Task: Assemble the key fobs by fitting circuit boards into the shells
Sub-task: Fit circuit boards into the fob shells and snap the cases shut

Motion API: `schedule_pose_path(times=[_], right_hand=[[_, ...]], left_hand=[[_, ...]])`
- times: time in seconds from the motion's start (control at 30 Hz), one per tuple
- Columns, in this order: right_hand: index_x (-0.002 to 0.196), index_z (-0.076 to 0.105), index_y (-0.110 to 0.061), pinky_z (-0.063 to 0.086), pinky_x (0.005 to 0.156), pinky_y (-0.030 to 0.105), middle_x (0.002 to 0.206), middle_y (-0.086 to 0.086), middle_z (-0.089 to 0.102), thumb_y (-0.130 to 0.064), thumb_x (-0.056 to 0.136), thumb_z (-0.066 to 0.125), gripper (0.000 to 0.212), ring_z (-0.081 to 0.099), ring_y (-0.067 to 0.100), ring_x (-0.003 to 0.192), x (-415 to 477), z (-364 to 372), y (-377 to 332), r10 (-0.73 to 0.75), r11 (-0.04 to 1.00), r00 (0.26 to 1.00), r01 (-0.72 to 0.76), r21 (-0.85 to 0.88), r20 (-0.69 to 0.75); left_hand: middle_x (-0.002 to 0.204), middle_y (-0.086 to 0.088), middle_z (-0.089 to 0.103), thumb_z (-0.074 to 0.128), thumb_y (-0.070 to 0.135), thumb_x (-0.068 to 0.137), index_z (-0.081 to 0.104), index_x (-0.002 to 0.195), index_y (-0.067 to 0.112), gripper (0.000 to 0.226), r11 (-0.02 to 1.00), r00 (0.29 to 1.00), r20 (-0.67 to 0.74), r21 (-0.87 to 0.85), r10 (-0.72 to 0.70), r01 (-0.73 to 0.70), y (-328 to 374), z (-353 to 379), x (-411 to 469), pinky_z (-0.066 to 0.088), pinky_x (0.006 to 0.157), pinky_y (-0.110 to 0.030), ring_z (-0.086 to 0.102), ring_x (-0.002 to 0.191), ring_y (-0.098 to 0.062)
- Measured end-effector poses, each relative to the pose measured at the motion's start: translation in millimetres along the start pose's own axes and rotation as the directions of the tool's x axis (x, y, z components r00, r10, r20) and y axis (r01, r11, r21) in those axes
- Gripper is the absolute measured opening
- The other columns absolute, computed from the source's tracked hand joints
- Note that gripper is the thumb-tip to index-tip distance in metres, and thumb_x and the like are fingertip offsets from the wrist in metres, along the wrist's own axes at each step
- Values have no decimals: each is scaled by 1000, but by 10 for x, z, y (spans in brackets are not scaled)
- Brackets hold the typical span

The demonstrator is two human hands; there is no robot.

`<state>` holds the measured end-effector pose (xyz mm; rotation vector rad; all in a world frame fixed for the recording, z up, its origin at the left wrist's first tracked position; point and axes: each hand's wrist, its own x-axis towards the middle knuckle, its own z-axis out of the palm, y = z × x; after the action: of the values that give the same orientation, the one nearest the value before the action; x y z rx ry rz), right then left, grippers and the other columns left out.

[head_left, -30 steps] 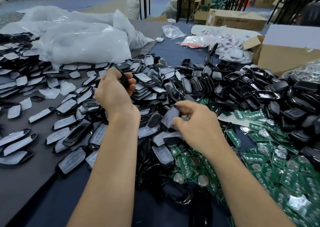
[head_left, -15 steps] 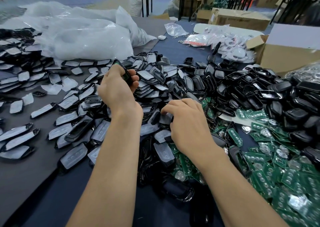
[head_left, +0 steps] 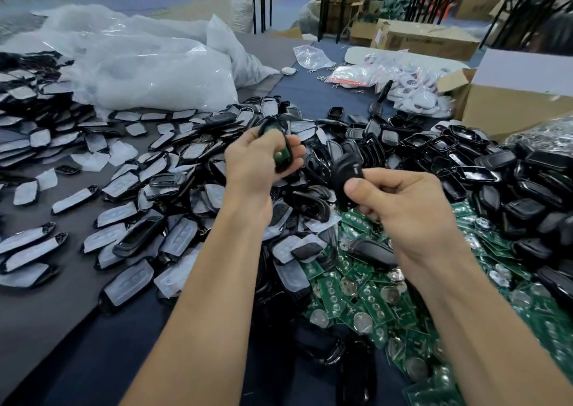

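Observation:
My left hand (head_left: 254, 166) grips a black key fob shell (head_left: 279, 145) with a green circuit board showing inside it, raised above the pile. To its right, my right hand (head_left: 400, 207) pinches a second black shell half (head_left: 345, 176) between thumb and fingers, a short gap from the first. Green circuit boards (head_left: 356, 300) with round coin cells lie heaped under my right forearm. Loose black shells (head_left: 496, 170) are piled to the right. Shell halves with grey button pads (head_left: 130, 281) spread over the left of the table.
Big clear plastic bags (head_left: 148, 70) lie at the back left. A cardboard box (head_left: 511, 104) stands at the back right, with small white fobs (head_left: 418, 95) and bagged parts beside it. Dark table mat (head_left: 62, 359) shows at the near left.
My right hand has lifted off the pile with a black shell half pinched in it. My left hand, still holding its shell, has moved right toward the right hand.

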<state>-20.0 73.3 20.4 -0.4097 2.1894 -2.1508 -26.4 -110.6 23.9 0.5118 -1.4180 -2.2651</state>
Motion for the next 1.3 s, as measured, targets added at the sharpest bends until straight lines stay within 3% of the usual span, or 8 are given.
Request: schedule_pose_path(times=[0.17,0.5,0.8,0.87,0.93,1.03,1.17,1.3], right_hand=[[88,81,-15,44,48,16,71,3,71,-16,63,83,24,53,7,50,-3,-245,143,224,945,973,-202,256,-63],[99,72,-7,44,47,19,71,3,69,0,87,76,15,53,9,49,29,-318,358,331,887,923,-234,399,-195],[66,77,-21,51,54,23,76,11,72,-5,88,77,27,62,15,55,-7,-325,335,315,880,936,-225,418,-160],[85,77,-20,52,58,21,80,2,76,-3,87,78,18,65,14,64,-1,-340,327,233,942,945,-159,296,-231],[114,75,-27,53,72,16,105,-14,76,-4,84,79,38,68,3,86,1,-402,334,-9,992,946,-32,-121,-323],[126,70,-41,47,100,15,130,-39,53,3,78,78,66,54,-8,115,-44,-453,289,-351,768,926,200,-608,-138],[119,77,-32,32,101,-1,115,-23,64,-3,74,85,54,51,-22,108,-48,-478,317,-386,683,922,288,-671,2],[112,74,-44,49,86,11,98,-24,73,-30,74,88,42,66,-7,92,-76,-446,314,-249,769,967,169,-616,-46]], left_hand=[[69,-9,71,53,-11,89,65,85,7,22,983,969,242,186,-51,6,-166,188,-145,61,62,-29,69,63,-20],[62,-1,60,63,-1,84,72,81,18,21,890,884,424,455,-199,-18,-388,417,-358,41,48,-21,50,54,-15],[55,1,59,80,9,83,77,88,14,7,845,889,404,534,-217,-36,-433,345,-307,40,44,-20,47,46,-12],[55,0,58,80,11,80,76,82,14,6,839,893,395,543,-217,-36,-431,336,-298,38,43,-21,46,46,-14],[54,-1,57,80,13,77,74,79,12,6,820,893,390,571,-223,-45,-427,325,-291,37,42,-22,45,45,-15],[53,-2,55,77,21,70,66,70,10,15,803,891,391,594,-231,-52,-416,305,-271,35,43,-24,44,46,-16],[50,-1,50,75,24,71,57,49,21,28,811,883,387,585,-265,-14,-370,286,-260,32,40,-21,41,43,-14],[49,2,47,75,31,90,63,52,21,41,866,863,377,484,-336,126,-334,270,-236,30,39,-20,37,42,-13]])
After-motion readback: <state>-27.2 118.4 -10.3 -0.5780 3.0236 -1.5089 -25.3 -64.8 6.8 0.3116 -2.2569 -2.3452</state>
